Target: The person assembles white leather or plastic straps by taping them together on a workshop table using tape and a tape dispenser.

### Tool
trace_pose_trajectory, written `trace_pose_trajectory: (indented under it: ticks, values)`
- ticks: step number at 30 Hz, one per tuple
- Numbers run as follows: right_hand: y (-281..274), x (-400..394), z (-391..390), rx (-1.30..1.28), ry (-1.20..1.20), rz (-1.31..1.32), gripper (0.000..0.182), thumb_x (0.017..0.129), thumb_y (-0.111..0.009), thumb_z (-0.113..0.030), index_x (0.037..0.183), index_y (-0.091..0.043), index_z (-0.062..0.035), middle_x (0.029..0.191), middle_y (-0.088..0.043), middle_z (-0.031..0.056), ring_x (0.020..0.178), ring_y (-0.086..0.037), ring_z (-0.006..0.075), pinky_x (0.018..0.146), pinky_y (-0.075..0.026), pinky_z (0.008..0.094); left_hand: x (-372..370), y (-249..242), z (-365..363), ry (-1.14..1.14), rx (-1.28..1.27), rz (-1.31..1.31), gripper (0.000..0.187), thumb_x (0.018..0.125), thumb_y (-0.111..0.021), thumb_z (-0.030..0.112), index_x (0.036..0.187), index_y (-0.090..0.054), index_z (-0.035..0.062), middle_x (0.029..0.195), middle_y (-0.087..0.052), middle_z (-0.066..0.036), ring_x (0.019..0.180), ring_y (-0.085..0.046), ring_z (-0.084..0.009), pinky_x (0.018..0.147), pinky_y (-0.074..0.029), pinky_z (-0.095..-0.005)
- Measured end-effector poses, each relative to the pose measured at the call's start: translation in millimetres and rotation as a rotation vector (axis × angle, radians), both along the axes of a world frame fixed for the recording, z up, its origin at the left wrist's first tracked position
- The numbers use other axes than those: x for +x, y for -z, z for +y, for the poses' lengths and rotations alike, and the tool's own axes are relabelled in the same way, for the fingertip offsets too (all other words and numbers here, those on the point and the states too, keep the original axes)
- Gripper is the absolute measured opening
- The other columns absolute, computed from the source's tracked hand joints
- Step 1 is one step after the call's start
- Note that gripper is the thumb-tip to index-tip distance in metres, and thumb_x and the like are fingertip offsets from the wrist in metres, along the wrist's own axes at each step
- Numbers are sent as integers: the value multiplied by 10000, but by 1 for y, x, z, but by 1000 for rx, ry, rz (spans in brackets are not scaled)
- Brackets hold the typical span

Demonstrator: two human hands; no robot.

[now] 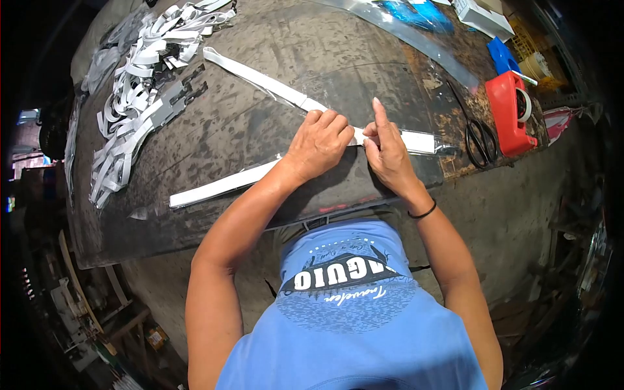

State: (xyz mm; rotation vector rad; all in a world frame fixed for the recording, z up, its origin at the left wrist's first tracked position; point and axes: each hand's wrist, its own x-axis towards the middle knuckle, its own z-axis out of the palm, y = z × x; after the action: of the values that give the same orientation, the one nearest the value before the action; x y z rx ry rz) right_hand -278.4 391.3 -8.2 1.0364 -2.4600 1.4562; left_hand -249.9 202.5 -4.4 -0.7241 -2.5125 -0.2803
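Strap (260, 80), white, ran from 11 o'clock toward centre, left hand (320, 144) was closed on it, right hand (392, 159) just beside at 3 o'clock, its grip could not be told, heaped straps (158, 112) lay at 10 o'clock, scissors (474, 123) at 2 o'clock

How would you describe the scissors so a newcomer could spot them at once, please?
On the worktable, the red tape dispenser stands near the right end. Just left of it lie the scissors, slim, black and loop-handled, unlike the bulky red dispenser.
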Motion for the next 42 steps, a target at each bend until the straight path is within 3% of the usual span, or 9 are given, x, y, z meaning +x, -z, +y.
trace_pose_trajectory:
  ticks: [12,17,23,27,30,33,37,42]
  values:
    - [-3,-3,-17,165,63,101,784,834,-600,-27,1515,-213,12,858,-609,103,824,-554,293,797,-425,432,2,2,2,-36,-3,45,69,819,-602,174,828,-579,110,804,-535,-35,851,-554,-211,750,-388,-364]
    - [-5,-13,-22,362,100,-69,748,822,-557,-92,1480,-232,47,834,-657,206,812,-620,397,795,-415,508,7,3,3,-79,-28,40,90,786,-648,143,851,-591,122,827,-561,-8,869,-560,-201,775,-378,-367]
    - [-20,-27,-30,474,59,-289,769,794,-530,-143,1459,-217,85,921,-676,260,922,-647,418,852,-420,522,8,3,5,-106,-55,92,64,788,-622,152,830,-584,122,788,-543,-9,852,-555,-193,766,-379,-364]
    - [-25,-28,-28,504,62,-316,731,820,-496,-146,1471,-229,55,940,-666,268,937,-640,409,860,-415,529,5,2,3,-45,-40,73,57,789,-608,155,814,-578,113,775,-530,-15,837,-549,-190,756,-384,-354]
    - [-18,-26,-15,326,27,-322,732,819,-519,-84,1494,-247,0,963,-653,221,942,-617,388,859,-428,493,1,1,-2,-3,-21,12,86,764,-637,123,827,-579,111,777,-534,-21,844,-557,-212,751,-387,-366]
    - [-11,-11,-5,79,6,6,846,752,-614,57,1516,-272,-66,934,-591,95,867,-538,315,814,-451,407,-1,0,-2,22,25,7,99,753,-642,120,816,-569,101,772,-525,-33,831,-553,-224,748,-387,-370]
    - [1,-2,-10,193,12,297,820,785,-640,9,1520,-288,-88,860,-568,71,834,-543,268,775,-452,404,-3,0,-3,31,15,-23,107,759,-650,117,816,-562,96,776,-520,-41,830,-549,-227,749,-386,-375]
    - [3,-2,-15,206,36,379,790,798,-627,11,1514,-301,-70,818,-556,62,791,-538,255,742,-457,390,-3,0,-4,24,51,-59,101,790,-650,173,830,-577,116,780,-526,-31,842,-548,-217,776,-381,-378]
